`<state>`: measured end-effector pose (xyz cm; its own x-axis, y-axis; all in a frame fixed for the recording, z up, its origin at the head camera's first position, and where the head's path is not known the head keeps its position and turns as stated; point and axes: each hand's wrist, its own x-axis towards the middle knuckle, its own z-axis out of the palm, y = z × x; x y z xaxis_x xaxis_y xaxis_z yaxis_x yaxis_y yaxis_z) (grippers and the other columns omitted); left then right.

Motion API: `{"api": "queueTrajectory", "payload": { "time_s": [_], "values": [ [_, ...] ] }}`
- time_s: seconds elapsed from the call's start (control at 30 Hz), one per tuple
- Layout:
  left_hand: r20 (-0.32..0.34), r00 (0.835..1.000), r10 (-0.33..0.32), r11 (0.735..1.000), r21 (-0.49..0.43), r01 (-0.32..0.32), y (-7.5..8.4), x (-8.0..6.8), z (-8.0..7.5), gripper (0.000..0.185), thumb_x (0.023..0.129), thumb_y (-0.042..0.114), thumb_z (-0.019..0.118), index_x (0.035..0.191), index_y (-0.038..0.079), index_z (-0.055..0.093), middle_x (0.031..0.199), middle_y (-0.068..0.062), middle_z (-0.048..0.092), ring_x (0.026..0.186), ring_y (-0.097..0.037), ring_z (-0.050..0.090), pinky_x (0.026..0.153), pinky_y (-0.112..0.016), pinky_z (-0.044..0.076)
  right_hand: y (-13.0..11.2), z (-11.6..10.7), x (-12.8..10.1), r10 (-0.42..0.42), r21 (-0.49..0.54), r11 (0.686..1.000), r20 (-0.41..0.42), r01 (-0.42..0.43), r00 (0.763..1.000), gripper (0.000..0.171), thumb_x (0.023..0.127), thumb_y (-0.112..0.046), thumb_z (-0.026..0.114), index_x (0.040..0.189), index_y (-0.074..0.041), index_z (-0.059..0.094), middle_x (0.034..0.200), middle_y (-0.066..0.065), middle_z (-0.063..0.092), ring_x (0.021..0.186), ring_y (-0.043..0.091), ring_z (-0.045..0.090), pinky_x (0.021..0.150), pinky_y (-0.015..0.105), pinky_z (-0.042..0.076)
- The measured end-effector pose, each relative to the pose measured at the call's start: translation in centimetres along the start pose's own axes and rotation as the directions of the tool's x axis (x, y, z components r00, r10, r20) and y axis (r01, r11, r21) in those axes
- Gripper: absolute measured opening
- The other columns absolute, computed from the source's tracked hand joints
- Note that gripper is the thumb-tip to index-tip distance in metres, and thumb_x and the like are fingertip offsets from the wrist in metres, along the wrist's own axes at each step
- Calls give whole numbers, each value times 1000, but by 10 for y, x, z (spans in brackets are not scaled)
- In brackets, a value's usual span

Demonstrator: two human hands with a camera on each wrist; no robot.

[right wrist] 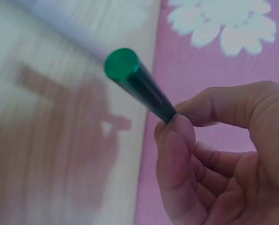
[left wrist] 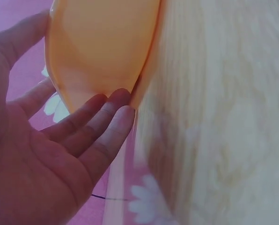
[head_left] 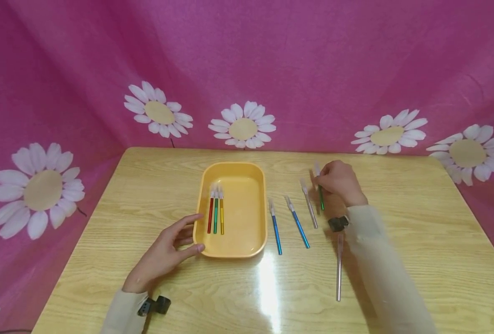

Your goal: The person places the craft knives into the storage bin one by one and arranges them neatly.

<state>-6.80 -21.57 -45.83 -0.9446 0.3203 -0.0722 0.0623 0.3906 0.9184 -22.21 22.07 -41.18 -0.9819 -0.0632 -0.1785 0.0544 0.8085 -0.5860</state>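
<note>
My right hand pinches a green craft knife with a clear cap between thumb and fingertips, over the table's far right part. In the head view its cap points away and its green end towards me. My left hand touches the left side of a yellow tray, thumb and index fingertip at the rim. The other left fingers lie relaxed against the outer wall in the left wrist view. Inside the tray, along its left side, lie a red craft knife, a green one and a yellow one.
Right of the tray lie two blue craft knives and a silvery one. Another silvery knife lies nearer me, beside my right sleeve. A pink flowered cloth hangs behind the wooden table.
</note>
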Motion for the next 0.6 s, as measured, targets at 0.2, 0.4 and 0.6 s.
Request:
{"api": "queueTrajectory", "payload": {
  "time_s": [0.2, 0.4, 0.6],
  "values": [
    [-45, 999, 5, 999, -33, -6, 2, -1, 0, 57, 94, 10, 78, 145, 11, 55, 146, -18, 61, 125, -36, 68, 101, -29, 62, -40, 12, 1, -44, 73, 996, 10, 43, 999, 17, 91, -17, 62, 88, -2, 69, 63, 7, 70, 59, 22, 69, 58, 27, 55],
    [-43, 999, 9, 999, -40, -11, 3, -1, 1, 68, 86, 10, 86, 146, 11, 53, 145, -19, 61, 124, -36, 69, 102, -31, 62, -84, 27, 1, -57, 227, 973, 86, 36, 995, 16, 94, -15, 64, 97, -1, 67, 71, 8, 70, 58, 17, 69, 62, 34, 64],
    [-19, 1000, 19, 998, -51, -20, 2, -1, 2, 77, 81, 11, 91, 147, 11, 51, 146, -21, 60, 124, -36, 69, 104, -34, 61, -123, 48, -1, -111, 287, 955, 117, 74, 987, 13, 94, -13, 66, 95, -1, 68, 71, 9, 71, 57, 15, 67, 63, 35, 65]
  ]
}}
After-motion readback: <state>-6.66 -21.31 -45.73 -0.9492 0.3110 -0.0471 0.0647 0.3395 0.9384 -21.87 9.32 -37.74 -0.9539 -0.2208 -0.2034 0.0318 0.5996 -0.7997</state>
